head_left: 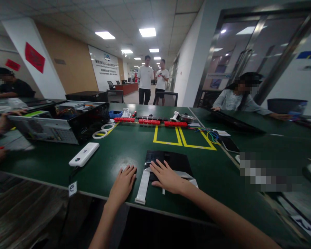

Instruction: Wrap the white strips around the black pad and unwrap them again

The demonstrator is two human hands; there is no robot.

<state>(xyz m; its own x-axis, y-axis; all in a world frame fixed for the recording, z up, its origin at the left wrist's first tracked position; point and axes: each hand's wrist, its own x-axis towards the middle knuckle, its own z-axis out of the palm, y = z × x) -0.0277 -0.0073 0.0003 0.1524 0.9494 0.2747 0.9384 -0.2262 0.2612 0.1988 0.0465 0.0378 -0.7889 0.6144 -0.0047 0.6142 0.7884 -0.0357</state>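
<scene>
My right hand (167,177) rests with spread fingers on a flat black panel (176,159) near the table's front edge. Silvery tape or film (189,176) shows along the panel's near side, partly under my wrist. From its left corner a white ribbon cable (143,186) runs toward me and ends in a connector at the table edge. My left hand (124,181) lies flat on the green tabletop (111,155), left of the cable and apart from it. Its fingers are extended and hold nothing.
An opened computer case (77,121) stands at left, with a white power bank (84,154) before it. Red strips (149,121) line the back, behind yellow tape outlines (168,142). Coloured wires (212,136) and a phone (229,143) lie right. Co-workers sit at both sides.
</scene>
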